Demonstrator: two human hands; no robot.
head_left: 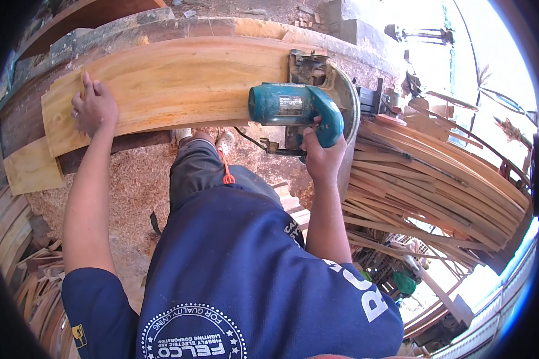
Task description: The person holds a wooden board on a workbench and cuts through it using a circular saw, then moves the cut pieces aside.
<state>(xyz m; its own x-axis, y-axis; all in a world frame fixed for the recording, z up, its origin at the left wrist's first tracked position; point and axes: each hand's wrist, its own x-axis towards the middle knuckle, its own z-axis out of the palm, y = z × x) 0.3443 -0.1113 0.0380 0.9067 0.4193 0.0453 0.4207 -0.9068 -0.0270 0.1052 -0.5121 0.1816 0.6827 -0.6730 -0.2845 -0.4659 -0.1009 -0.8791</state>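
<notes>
A wide, pale wooden board (197, 78) lies across the workbench in front of me. My left hand (96, 107) rests on its left end, fingers stretched and apart. At the board's right end sits a teal circular saw (281, 103), its metal base plate over the wood. My right hand (323, 149) is wrapped round the saw's rear handle. The blade itself is hidden from this view. A dark power cord (250, 137) runs by the saw's near side. Another pale board (33, 167) shows below the left end of the first one.
Long thin wood strips (425, 179) are stacked at the right. More cut pieces (42, 287) lie at the lower left. Wood shavings (126, 185) cover the floor around my feet. A concrete block (356, 39) stands behind the bench.
</notes>
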